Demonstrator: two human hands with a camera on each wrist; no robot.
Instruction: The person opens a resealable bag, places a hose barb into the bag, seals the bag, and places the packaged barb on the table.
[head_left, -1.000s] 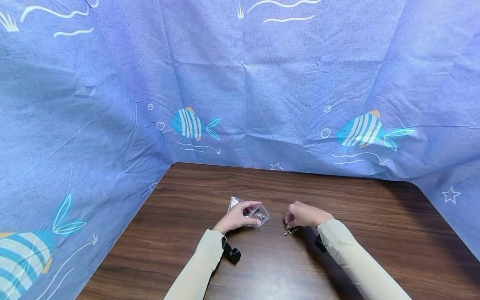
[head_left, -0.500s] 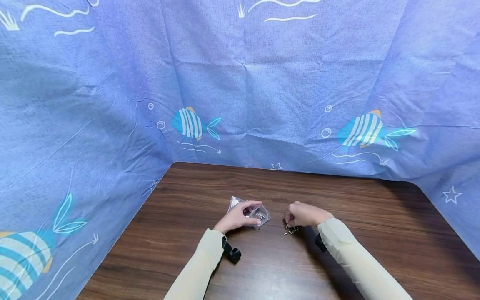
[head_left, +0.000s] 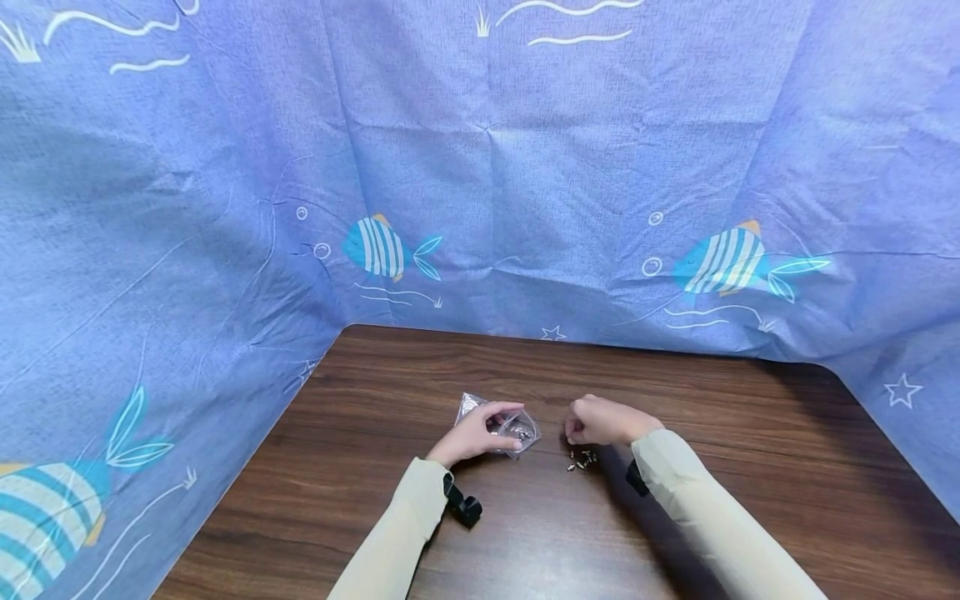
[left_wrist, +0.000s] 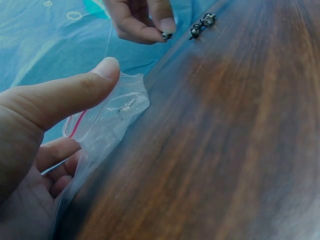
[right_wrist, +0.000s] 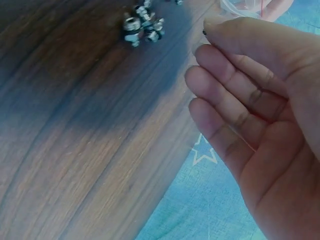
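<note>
A clear zip-lock bag (head_left: 522,432) with a red line at its mouth lies on the table, several small shiny pieces inside. My left hand (head_left: 477,433) holds it with the mouth spread, thumb at one side and curled fingers at the other. Just right of the bag, my right hand (head_left: 602,420) pinches a small dark metal piece (left_wrist: 167,36) between thumb and forefinger. Most of that piece is hidden by the fingertips. Below the right hand is a loose group of small silver-and-black metal pieces (head_left: 581,462), seen close in the right wrist view.
The brown wood-grain table (head_left: 375,500) has a blue fish-print cloth (head_left: 555,167) hanging behind it and along its sides. Black straps with camera mounts (head_left: 463,504) sit on both wrists.
My right hand has lifted from the small metal pieces and shifted slightly up and left toward the bag, a piece in its fingertips. The left hand and bag have stayed in place.
</note>
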